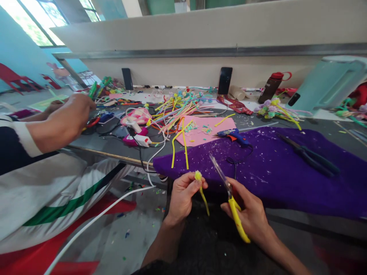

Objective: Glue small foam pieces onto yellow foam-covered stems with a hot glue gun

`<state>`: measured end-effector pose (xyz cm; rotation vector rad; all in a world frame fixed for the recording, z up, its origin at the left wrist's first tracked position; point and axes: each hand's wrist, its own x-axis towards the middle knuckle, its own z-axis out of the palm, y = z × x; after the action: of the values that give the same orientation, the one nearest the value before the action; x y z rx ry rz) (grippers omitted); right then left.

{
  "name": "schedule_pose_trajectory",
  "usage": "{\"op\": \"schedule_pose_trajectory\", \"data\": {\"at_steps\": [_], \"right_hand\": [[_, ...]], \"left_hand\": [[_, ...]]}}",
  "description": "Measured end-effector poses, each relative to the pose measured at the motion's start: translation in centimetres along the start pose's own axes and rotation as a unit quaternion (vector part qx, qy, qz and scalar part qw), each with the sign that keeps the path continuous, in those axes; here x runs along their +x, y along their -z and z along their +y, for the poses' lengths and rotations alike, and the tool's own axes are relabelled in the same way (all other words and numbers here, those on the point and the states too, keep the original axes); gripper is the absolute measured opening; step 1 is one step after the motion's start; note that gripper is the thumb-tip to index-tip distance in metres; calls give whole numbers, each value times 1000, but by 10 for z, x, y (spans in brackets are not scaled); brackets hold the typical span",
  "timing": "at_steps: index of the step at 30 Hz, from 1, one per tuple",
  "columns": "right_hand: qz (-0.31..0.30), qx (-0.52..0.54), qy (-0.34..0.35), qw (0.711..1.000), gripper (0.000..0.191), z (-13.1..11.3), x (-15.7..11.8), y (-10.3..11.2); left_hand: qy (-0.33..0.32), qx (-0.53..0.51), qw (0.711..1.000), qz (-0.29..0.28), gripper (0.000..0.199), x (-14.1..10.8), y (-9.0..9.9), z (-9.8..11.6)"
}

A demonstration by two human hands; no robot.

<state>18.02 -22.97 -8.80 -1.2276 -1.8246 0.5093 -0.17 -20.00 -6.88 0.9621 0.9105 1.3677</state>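
Note:
Between the fingertips of my left hand [183, 194] is a yellow pipe cleaner [204, 199], its top end bunched into a small fluffy knob and its tail hanging down. My right hand [250, 208] grips yellow-handled scissors [238, 221], with the blades pointing up and away, apart from the pipe cleaner. Beyond both hands lies a purple cloth [286, 168] flecked with white bits. A blue glue gun [236, 136] rests at its far edge. Dark-handled pliers [311, 156] lie on the cloth to the right.
A pink sheet [200, 139] holds cut pieces beside a heap of coloured pipe cleaners [183, 105]. A white cable [114, 200] loops off the table edge on the left, near a power strip [142, 140]. A co-worker's arm [57, 124] reaches in there. A brown bottle [271, 88] stands behind.

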Motion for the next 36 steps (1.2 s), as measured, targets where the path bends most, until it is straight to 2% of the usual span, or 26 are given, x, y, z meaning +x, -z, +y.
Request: {"op": "schedule_pose_trajectory", "data": {"at_steps": [3,11,17,22,36], "right_hand": [[-14,4,-32,999,55,-2,-3,4],[-57,31,-41,997,57,-2,-8,-1],[-84,98,-74,989,57,-1,-8,0],[-107,94,-71,987,59,-1,-8,-2],[-112,133,-77,982,55,7,-9,0]], "left_hand": [[2,-6,1000,6,8,0,0,-1],[21,-32,999,12,6,0,1,-1],[16,-38,999,6,5,0,1,-4],[10,-55,998,-1,8,-1,3,-7],[0,-24,1000,-3,8,0,5,-7]]}}
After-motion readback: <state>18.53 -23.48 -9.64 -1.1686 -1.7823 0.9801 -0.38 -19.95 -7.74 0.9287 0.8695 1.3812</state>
